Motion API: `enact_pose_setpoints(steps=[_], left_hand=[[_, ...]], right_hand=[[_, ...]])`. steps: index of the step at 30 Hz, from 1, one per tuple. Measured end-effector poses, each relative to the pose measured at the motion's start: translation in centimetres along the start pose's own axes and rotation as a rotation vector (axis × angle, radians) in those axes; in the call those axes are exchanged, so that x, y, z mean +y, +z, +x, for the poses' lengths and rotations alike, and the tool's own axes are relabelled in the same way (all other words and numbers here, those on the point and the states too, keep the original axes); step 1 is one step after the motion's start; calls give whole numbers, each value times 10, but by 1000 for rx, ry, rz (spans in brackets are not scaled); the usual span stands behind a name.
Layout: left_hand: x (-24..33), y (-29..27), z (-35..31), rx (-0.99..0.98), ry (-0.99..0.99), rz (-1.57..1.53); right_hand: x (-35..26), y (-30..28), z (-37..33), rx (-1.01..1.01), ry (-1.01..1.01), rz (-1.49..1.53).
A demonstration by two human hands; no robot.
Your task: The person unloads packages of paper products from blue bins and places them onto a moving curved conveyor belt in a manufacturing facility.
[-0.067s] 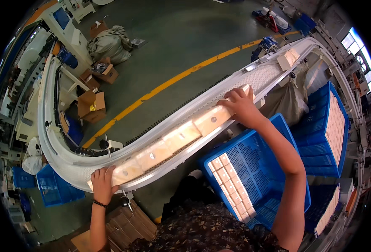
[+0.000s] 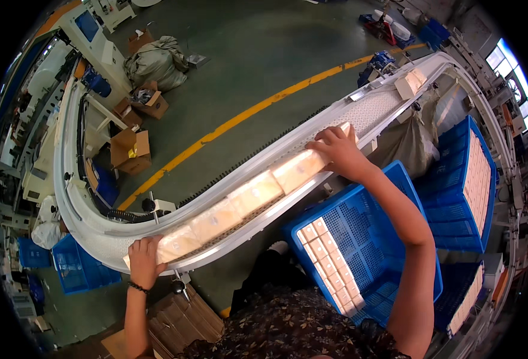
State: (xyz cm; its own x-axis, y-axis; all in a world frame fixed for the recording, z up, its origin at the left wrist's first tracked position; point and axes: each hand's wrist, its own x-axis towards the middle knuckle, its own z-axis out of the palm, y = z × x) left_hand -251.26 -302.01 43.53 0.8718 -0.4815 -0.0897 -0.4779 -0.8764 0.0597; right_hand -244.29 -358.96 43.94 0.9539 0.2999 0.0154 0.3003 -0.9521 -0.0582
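Observation:
On the curved white conveyor (image 2: 368, 113) lies a row of pale, film-wrapped packs (image 2: 252, 198), set end to end. At the row's near left end my left hand (image 2: 145, 259) is closed round the last pack, its thumb on the near side. My right hand (image 2: 341, 152) grips the far right end from above, fingers bent over the pack there. The row is squeezed between both hands, and the packs under my fingers are partly hidden. Further up the belt, apart from the row, sits another pale pack (image 2: 410, 84).
Close at my right stands a blue crate (image 2: 365, 239) with stacked packs (image 2: 331, 266) along its left side. A second blue crate (image 2: 455, 179), filled with packs, is beyond it. Flattened cardboard (image 2: 186, 317) lies by my left forearm. Open cartons (image 2: 130, 151) stand across the conveyor.
Both hands and the row of packs between them have shifted slightly left along the conveyor. The lone pack further up has not visibly moved.

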Motion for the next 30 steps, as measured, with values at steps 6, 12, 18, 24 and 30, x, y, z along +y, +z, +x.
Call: enact_pose_setpoints(steps=[6, 12, 18, 24, 30], left_hand=[[-4, -83, 25, -586, -153, 306], [151, -69, 82, 268, 154, -409], [412, 113, 180, -651, 1018, -584], [508, 374, 237, -844, 1053, 668], [518, 519, 271, -680, 1143, 745]], right_hand=[[1, -20, -43, 190, -49, 177], [56, 60, -274, 502, 611, 515], [-8, 297, -559, -132, 1388, 508], [-104, 449, -671, -491, 1636, 529], [-126, 565, -727, -485, 1705, 448]])
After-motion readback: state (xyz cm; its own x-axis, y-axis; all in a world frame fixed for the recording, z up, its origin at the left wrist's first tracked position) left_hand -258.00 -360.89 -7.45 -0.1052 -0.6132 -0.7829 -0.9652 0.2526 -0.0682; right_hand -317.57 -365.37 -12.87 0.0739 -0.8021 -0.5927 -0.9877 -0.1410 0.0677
